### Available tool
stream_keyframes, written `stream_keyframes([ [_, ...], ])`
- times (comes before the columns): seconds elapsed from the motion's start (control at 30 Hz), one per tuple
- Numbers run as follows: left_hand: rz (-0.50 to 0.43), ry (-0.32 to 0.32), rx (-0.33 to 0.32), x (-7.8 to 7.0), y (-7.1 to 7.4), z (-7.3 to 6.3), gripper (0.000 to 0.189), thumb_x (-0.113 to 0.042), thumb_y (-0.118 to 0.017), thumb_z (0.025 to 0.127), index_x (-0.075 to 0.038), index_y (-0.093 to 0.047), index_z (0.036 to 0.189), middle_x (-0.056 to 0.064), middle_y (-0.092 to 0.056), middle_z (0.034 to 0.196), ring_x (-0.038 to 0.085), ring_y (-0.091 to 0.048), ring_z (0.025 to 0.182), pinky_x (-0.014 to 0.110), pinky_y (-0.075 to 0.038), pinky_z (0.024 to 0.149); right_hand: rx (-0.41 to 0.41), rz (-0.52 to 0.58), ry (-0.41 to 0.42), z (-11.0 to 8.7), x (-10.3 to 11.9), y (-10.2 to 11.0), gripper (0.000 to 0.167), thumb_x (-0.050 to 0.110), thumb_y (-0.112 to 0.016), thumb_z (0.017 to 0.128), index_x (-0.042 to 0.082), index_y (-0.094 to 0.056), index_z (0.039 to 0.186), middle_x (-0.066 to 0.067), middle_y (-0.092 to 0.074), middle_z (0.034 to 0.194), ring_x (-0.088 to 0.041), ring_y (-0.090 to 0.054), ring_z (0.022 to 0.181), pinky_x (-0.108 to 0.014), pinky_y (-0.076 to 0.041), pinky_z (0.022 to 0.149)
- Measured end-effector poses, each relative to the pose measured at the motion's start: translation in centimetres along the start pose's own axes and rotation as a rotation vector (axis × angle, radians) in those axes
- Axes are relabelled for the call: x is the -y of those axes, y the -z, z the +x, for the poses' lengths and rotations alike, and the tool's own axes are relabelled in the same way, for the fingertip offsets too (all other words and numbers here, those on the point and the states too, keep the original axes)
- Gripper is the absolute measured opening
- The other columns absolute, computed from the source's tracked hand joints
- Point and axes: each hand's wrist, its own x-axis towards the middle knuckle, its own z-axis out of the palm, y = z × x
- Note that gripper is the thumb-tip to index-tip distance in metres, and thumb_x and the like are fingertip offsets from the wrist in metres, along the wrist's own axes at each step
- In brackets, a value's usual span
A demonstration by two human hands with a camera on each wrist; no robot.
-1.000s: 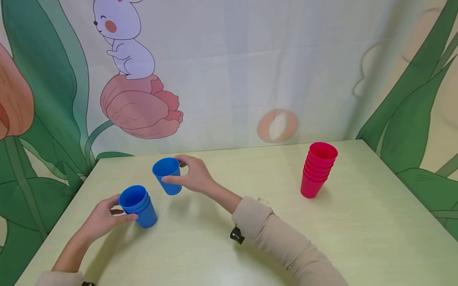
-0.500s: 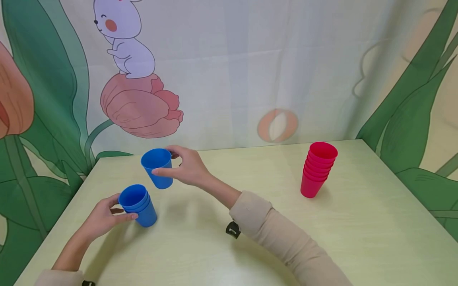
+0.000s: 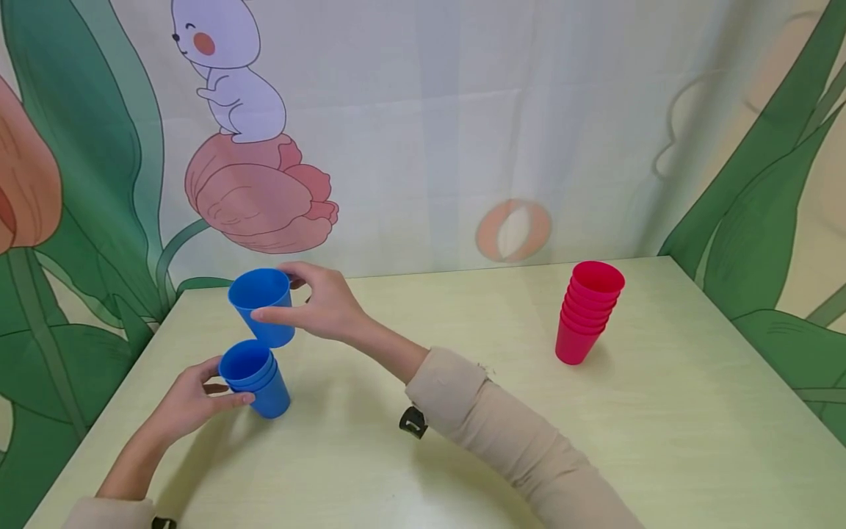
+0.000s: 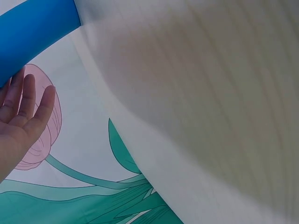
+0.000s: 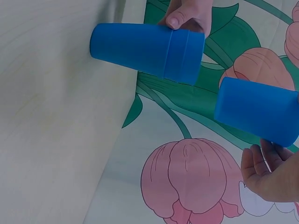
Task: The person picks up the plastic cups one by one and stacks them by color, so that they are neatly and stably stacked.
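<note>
Tilted slightly, a single blue cup is held up by my right hand, thumb on its near side and fingers behind the rim. Just below it, a short stack of nested blue cups stands on the table, gripped near the top by my left hand. In the right wrist view, the single cup is apart from the stack. The left wrist view catches part of a blue cup above the fingers of a hand.
A tall stack of nested red cups stands toward the right on the pale table. Behind the far edge hangs a printed curtain with a rabbit, flowers and leaves.
My right hand has carried the single blue cup left and upward, from beside the blue stack to above its far rim. The left hand, blue stack and red stack stay in place.
</note>
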Motion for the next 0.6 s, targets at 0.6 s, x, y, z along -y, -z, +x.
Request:
stream_keyframes([
  [0.6,-0.027,-0.032,0.01,0.2,0.2,0.0,0.07,-0.019,-0.07,0.08,0.011,-0.035,0.132,0.031,-0.047,0.125,0.046,-0.047,0.109,0.054,-0.044,0.084,0.099,0.008,-0.042,0.7,0.3,-2.7,0.064,0.04,-0.071,0.076,0.014,-0.048,0.13,0.006,-0.056,0.116,-0.002,-0.048,0.099,-0.015,-0.044,0.071],
])
